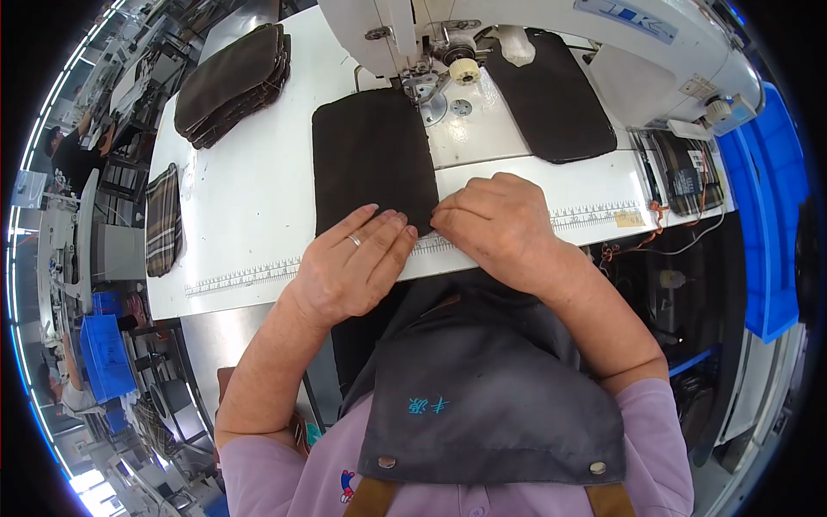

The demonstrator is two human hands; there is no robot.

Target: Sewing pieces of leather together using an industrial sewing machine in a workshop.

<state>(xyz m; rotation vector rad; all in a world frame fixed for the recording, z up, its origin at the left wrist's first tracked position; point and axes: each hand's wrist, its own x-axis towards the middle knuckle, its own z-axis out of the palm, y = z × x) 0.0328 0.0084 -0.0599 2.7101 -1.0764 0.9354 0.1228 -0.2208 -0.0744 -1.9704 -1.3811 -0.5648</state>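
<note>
A dark brown fabric panel (370, 151) with rounded corners lies flat on the white sewing table, its far right edge close to the presser foot (419, 89) of the sewing machine (551, 21). My left hand (351, 265), a ring on one finger, rests with outstretched fingers on the panel's near edge. At the near right corner, my right hand (501, 222) has its fingers bent together and pinches the panel's edge; its fingertips are partly hidden. A second dark panel (556, 103) lies to the right of the needle area, under the machine arm.
A stack of dark fabric pieces (233, 82) sits at the far left, with a plaid piece (164, 220) nearer me. A ruler strip (241, 277) runs along the table's front. Plaid cloth (685, 172) and orange wires (656, 215) are at the right, beside a blue bin (767, 215).
</note>
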